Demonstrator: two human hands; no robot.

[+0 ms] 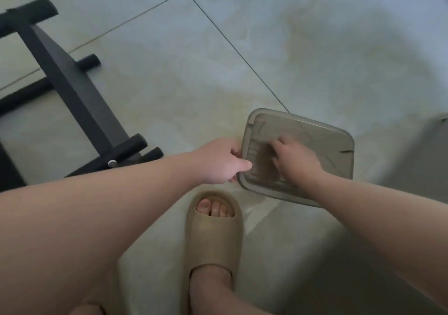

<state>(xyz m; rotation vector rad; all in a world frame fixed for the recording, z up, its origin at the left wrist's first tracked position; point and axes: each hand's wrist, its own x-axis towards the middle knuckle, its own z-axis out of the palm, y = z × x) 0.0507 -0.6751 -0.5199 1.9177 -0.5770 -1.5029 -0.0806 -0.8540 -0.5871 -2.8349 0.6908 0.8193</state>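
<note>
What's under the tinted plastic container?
Pale floor tile shows dimly through the container; the left hand pinches its left edge. The right hand hides the middle.

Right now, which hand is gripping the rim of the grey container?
The left hand: it pinches the left rim of the container, thumb on top; the right hand lies over its middle.

Open tiled floor [242, 55] beyond lid [322, 140], black frame [72, 91] left; grey object [419, 159] right, slippered foot [213, 229] below
</note>
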